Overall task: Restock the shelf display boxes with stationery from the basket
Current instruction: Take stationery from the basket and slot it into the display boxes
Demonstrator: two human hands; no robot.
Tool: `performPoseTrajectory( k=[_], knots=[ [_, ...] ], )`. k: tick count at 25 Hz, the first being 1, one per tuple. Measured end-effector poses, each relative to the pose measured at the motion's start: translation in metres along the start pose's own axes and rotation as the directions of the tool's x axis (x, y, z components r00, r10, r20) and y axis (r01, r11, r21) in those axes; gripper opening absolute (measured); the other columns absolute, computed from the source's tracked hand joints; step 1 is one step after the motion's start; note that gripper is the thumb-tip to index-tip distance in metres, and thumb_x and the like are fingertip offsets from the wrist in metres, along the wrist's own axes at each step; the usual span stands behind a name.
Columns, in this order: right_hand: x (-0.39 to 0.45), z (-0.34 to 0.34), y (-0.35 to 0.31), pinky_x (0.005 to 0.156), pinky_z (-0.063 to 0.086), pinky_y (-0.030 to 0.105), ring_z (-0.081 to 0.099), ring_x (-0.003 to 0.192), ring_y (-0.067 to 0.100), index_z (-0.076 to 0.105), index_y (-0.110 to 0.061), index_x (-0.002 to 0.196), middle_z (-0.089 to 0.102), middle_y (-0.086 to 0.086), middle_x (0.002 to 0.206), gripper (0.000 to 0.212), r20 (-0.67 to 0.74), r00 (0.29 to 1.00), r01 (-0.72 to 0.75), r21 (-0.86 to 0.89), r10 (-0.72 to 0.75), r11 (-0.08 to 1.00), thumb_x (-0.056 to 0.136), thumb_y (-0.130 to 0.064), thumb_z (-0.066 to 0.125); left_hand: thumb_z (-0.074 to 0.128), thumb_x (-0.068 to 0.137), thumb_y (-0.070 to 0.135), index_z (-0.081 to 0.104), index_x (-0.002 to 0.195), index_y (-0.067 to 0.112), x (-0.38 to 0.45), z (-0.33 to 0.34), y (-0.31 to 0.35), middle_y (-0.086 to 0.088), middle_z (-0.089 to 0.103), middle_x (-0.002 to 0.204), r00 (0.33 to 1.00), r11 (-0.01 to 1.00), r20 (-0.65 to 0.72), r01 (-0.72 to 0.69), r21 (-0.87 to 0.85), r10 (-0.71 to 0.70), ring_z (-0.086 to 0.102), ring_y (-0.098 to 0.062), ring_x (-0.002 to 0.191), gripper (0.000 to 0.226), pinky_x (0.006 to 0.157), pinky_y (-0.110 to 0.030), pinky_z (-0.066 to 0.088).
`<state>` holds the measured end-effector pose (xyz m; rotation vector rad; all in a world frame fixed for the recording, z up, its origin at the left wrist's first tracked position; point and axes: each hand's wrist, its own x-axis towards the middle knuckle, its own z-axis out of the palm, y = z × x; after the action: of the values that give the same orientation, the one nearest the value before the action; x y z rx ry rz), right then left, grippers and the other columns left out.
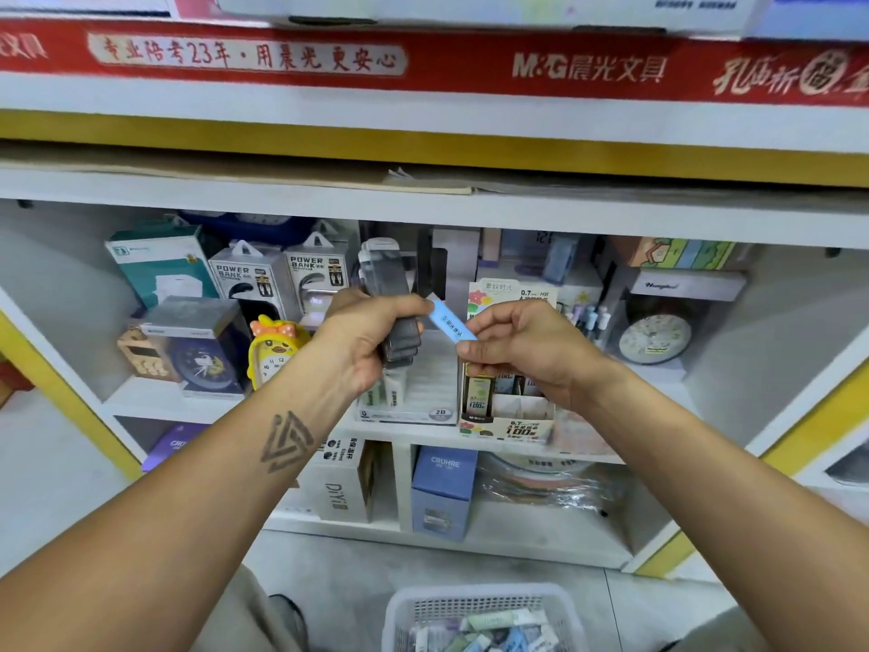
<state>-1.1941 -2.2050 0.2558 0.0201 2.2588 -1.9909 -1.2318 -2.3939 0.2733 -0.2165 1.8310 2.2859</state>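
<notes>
Head view: left hand (371,336) clenched round stack of dark lead cases (399,317); right hand (522,350) pinches blue lead case (452,326) above 2B display box (414,392) at shelf front edge. Basket (484,614) on floor below. Risk: loose stack fans, cases slip from left grip; blue case could land in the wrong box.

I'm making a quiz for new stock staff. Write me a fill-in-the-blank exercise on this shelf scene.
1. The right hand pinches a slim light ____ stationery case.
2. The left hand grips a stack of dark grey cases, standing roughly ____.
3. The white plastic mesh basket sits on the ____, below both hands.
4. The yellow duck-shaped clock stands to the ____ of the left hand.

Missing words: blue; upright; floor; left
</notes>
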Motion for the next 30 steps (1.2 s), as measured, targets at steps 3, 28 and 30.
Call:
performPoseTrajectory(
  k=[3, 28, 30],
  knots=[
    [0.001, 0.006, 0.000, 0.073, 0.058, 0.026, 0.072, 0.076, 0.019, 0.073, -0.002, 0.102, 0.077, 0.012, 0.087, 0.025, 0.054, 0.998, 0.047, -0.076, -0.043, 0.996, 0.080, -0.006, 0.082, 0.081, 0.065, -0.008, 0.061, 0.087, -0.002, 0.002, -0.003, 0.003, -0.011, 0.067, 0.057, 0.997, 0.996, -0.040, -0.065, 0.054, 0.068, 0.062, -0.019, 0.046, 0.030, 0.046, -0.025, 0.048],
    [0.041, 0.059, 0.045, 0.047, 0.034, 0.016, 0.039, 0.060, -0.011, 0.067, -0.019, 0.098, 0.059, -0.002, 0.076, 0.022, 0.256, 0.891, 0.381, -0.870, -0.374, 0.312, 0.088, 0.000, 0.066, 0.082, 0.068, -0.004, 0.062, 0.091, 0.006, 0.004, -0.064, 0.010, -0.009, 0.065, 0.059, 0.993, 0.988, -0.053, 0.107, 0.112, -0.101, 0.061, -0.018, 0.045, 0.032, 0.049, -0.031, 0.053],
    [0.042, 0.058, 0.043, 0.045, 0.039, 0.017, 0.049, 0.061, 0.001, 0.067, -0.019, 0.095, 0.055, -0.004, 0.075, 0.019, 0.247, 0.904, 0.360, -0.880, -0.350, 0.308, 0.087, -0.002, 0.064, 0.082, 0.067, -0.004, 0.060, 0.084, 0.006, 0.003, -0.065, 0.011, -0.008, 0.065, 0.055, 0.994, 0.988, -0.057, 0.100, 0.119, -0.093, 0.061, -0.017, 0.043, 0.030, 0.047, -0.030, 0.053]
  ],
)
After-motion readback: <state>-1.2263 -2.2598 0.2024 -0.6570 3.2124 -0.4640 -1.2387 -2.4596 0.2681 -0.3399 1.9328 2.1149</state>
